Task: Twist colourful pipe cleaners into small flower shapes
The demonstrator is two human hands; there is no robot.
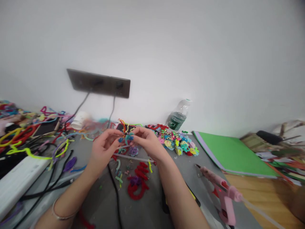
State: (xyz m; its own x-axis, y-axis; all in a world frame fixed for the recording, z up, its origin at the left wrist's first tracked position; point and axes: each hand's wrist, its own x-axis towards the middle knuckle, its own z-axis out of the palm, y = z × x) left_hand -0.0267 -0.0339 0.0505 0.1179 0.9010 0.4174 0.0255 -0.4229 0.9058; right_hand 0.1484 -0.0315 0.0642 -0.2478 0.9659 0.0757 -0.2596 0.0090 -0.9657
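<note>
My left hand and my right hand meet at the middle of the desk, fingertips pinched together. Between them is a small teal pipe-cleaner piece, partly hidden by the fingers and blurred. Just beneath, a purple fuzzy flower lies beside a pale glue stick. Closer to me rest a red pipe-cleaner coil and a red ring. A heap of colourful pipe-cleaner flowers sits right of my right hand.
On the right lie a pink glue gun and green sheets. A water bottle leans at the wall. Loose pipe cleaners, black cables and a white power strip crowd the left and front.
</note>
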